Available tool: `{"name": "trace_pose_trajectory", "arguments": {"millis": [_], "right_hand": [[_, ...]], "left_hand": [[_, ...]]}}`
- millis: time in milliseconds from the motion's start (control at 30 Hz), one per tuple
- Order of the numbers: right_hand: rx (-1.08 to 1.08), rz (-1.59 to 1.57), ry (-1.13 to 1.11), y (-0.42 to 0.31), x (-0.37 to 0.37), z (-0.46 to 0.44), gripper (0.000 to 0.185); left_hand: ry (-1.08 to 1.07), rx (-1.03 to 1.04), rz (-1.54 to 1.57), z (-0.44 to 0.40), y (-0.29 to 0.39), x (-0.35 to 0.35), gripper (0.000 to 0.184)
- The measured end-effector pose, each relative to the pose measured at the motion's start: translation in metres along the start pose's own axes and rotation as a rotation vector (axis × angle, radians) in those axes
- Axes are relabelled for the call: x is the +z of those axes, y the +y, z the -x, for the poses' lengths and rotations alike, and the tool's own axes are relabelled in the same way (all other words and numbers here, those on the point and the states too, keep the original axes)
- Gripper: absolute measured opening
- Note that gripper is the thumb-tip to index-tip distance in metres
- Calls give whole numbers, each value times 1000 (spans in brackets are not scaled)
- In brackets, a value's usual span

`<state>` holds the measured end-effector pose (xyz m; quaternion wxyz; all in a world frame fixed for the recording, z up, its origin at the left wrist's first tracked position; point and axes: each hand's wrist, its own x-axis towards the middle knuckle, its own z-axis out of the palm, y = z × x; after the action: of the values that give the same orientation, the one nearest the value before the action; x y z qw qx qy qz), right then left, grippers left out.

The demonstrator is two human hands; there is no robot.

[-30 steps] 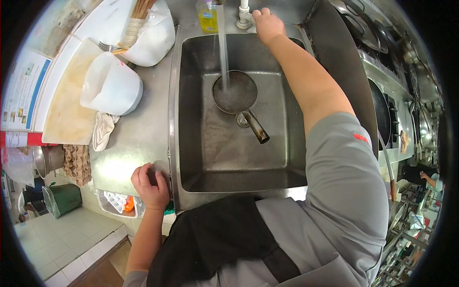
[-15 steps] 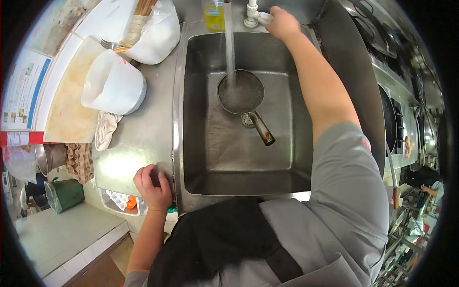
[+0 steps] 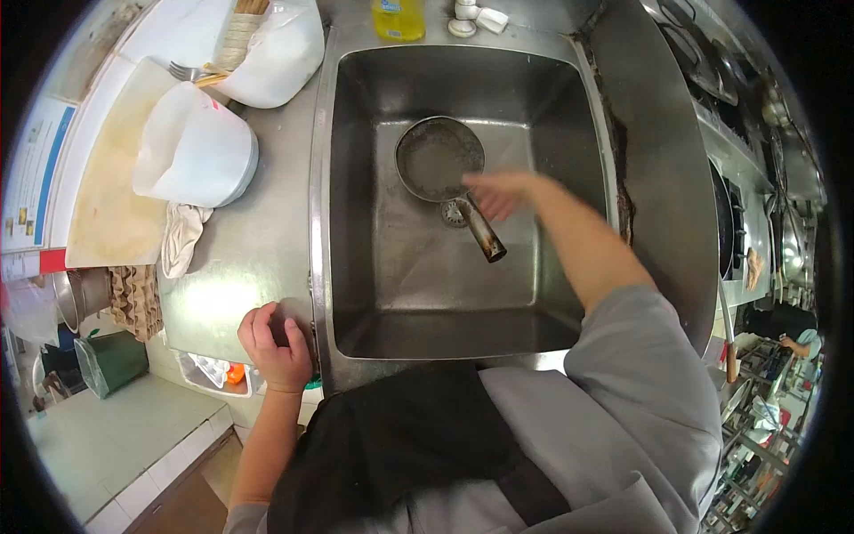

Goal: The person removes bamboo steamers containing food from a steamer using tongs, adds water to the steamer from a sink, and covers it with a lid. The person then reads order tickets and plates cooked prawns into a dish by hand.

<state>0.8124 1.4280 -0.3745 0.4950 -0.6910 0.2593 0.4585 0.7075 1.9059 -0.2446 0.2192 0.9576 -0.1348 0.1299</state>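
The left hand [image 3: 281, 353] is at the edge of the metal desk [image 3: 253, 200]. Its fingers are half curled, with nothing seen in them. The small round metal pan [image 3: 440, 160] sits in the sink [image 3: 454, 329] by the drain [image 3: 453, 214]. The right hand [image 3: 503, 192] is blurry, near the pan's handle [image 3: 485, 234]; I can't tell how open its fingers are or if they touch. Farther back stands a yellow soap bottle [image 3: 398, 20].

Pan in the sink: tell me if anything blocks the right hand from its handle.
Nothing visible does. The blurred right hand is close beside the pan's handle, with no other object between them; contact cannot be told.
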Motion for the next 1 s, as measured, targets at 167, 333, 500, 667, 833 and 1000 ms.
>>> {"name": "trace_pose_trajectory", "arguments": {"millis": [167, 333, 500, 667, 833, 1000], "right_hand": [[-159, -713, -49, 33, 89, -18, 26], [-212, -717, -11, 24, 101, -1, 14], [-249, -736, -60, 20, 115, 58, 12], [-467, -761, 7, 14, 164, 160, 16], [-453, -927, 3, 9, 225, 290, 15], [-509, -1073, -20, 36, 296, 379, 11]], "left_hand": [[21, -2, 2, 0, 0, -2, 31], [62, -5, 32, 3, -5, 1, 33], [93, 33, 87, 4, -5, -2, 32], [101, 101, 162, 9, -10, -2, 31], [163, 240, 206, 8, -16, 0, 32], [164, 267, 281, 16, -17, -9, 36]]}}
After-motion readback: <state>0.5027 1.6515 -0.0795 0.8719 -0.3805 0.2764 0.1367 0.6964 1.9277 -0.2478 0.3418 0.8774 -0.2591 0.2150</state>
